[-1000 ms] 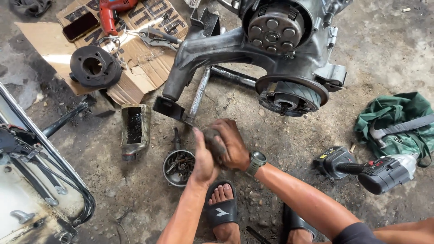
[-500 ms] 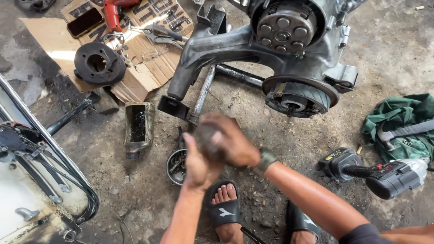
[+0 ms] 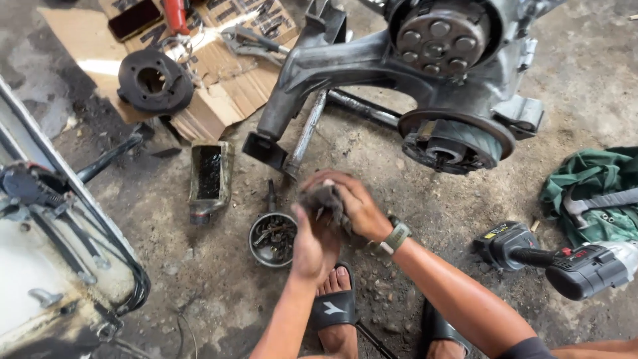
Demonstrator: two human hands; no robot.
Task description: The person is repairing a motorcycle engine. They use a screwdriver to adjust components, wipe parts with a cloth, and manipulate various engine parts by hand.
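Observation:
My left hand (image 3: 311,240) and my right hand (image 3: 354,203) are pressed together around a dirty grey rag (image 3: 324,198), which bulges out between the palms. Both hands hover over the concrete floor, just right of a small round metal bowl (image 3: 272,238) holding greasy bolts and small parts. A watch sits on my right wrist. A grey scooter engine (image 3: 399,73) with its swing arm lies a little beyond my hands.
A cordless impact wrench (image 3: 565,262) lies at right beside a green cloth (image 3: 591,193) with a hammer on it. A greasy rectangular tin (image 3: 209,174), a black round part (image 3: 154,81) on cardboard and a white scooter body (image 3: 46,266) are at left. My sandalled feet are below.
My hands have stayed closed on the rag, working it between them. The view has shifted slightly, so the hands and engine sit a little higher in the picture.

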